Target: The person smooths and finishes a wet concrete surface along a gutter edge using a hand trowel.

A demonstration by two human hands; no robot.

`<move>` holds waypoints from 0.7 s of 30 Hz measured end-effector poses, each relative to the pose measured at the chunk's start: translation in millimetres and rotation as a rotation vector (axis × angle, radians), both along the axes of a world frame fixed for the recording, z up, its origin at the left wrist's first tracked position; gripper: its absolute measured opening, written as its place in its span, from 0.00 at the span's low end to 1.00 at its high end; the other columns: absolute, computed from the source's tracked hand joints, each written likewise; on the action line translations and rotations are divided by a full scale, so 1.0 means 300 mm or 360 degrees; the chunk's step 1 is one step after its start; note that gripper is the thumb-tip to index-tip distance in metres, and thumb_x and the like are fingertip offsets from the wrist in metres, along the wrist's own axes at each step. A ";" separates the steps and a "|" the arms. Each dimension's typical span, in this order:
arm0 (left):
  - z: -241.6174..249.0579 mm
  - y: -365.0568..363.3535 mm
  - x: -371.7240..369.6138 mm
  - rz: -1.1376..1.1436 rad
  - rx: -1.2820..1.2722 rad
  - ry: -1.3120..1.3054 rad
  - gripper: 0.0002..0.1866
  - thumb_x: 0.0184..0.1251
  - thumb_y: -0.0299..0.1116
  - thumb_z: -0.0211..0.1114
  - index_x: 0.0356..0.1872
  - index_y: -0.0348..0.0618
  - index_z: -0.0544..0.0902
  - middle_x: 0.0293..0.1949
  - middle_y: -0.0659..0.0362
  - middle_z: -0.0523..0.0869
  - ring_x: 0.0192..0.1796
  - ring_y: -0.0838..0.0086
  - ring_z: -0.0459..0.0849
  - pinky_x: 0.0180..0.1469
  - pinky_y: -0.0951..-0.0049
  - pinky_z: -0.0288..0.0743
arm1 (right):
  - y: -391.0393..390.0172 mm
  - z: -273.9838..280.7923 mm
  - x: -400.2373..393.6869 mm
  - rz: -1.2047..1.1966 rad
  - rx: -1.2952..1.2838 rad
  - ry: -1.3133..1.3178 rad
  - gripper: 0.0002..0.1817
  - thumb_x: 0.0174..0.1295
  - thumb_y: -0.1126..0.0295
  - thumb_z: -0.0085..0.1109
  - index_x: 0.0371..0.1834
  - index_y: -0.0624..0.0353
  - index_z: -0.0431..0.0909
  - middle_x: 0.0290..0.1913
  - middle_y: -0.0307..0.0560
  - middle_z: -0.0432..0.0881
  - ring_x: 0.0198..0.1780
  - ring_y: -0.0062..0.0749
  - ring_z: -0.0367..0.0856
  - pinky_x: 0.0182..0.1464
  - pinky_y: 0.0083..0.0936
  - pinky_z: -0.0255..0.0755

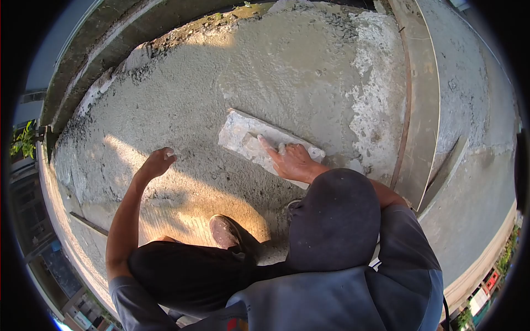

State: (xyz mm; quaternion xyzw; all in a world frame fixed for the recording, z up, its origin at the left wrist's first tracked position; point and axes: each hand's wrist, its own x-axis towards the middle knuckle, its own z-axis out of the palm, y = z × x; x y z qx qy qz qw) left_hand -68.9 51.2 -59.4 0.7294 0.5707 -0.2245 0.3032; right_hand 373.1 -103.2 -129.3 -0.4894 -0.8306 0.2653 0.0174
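Observation:
My right hand is closed on a plastering float, its index finger stretched along the top. The float is a long rectangular board caked with pale cement, and it lies flat on the wet grey concrete. My palm hides most of its handle. Off to the left, my left hand hangs over the rough concrete with its fingers loosely curled. Pale cement shows at its fingertips, and no tool is visible in it.
My shoe rests on the concrete by my bent knee. A raised concrete edge curves along the upper left. A long board borders the work on the right, with a grey slab beyond. Gravel lies at the far end.

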 end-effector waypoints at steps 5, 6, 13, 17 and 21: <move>0.041 -0.003 0.000 0.0163 -0.0009 0.0030 0.28 0.72 0.51 0.63 0.61 0.37 0.80 0.45 0.38 0.87 0.52 0.49 0.87 0.53 0.55 0.79 | 0.097 -0.036 0.020 -0.0429 0.0146 -0.0019 0.49 0.62 0.62 0.58 0.84 0.53 0.41 0.32 0.67 0.84 0.33 0.63 0.85 0.41 0.54 0.78; 0.037 -0.006 -0.021 0.0158 0.0004 0.0006 0.28 0.72 0.50 0.63 0.61 0.37 0.80 0.44 0.39 0.88 0.49 0.50 0.88 0.52 0.56 0.79 | 0.135 -0.028 0.052 -0.0594 0.0070 -0.0082 0.49 0.62 0.61 0.58 0.84 0.53 0.42 0.33 0.67 0.85 0.35 0.63 0.86 0.42 0.54 0.78; 0.021 -0.004 -0.100 0.0201 0.0035 -0.0014 0.26 0.72 0.48 0.63 0.60 0.36 0.81 0.40 0.41 0.89 0.44 0.52 0.89 0.49 0.58 0.80 | 0.202 0.044 0.260 -0.1262 -0.0038 -0.0214 0.49 0.61 0.55 0.60 0.83 0.54 0.45 0.39 0.65 0.88 0.39 0.63 0.87 0.46 0.53 0.78; 0.006 -0.002 -0.102 0.0169 0.0029 0.0021 0.26 0.70 0.47 0.64 0.60 0.37 0.81 0.41 0.41 0.88 0.46 0.51 0.88 0.50 0.58 0.79 | 0.216 0.001 0.232 -0.1259 -0.0027 -0.0179 0.49 0.62 0.55 0.59 0.83 0.57 0.44 0.36 0.64 0.87 0.39 0.62 0.87 0.47 0.52 0.78; 0.016 0.006 -0.066 0.0158 0.0039 -0.0026 0.26 0.71 0.46 0.65 0.60 0.35 0.80 0.38 0.42 0.88 0.41 0.57 0.89 0.46 0.60 0.80 | 0.165 0.015 0.036 -0.0735 -0.0155 0.0009 0.50 0.62 0.56 0.59 0.83 0.57 0.43 0.37 0.66 0.87 0.40 0.61 0.87 0.47 0.50 0.79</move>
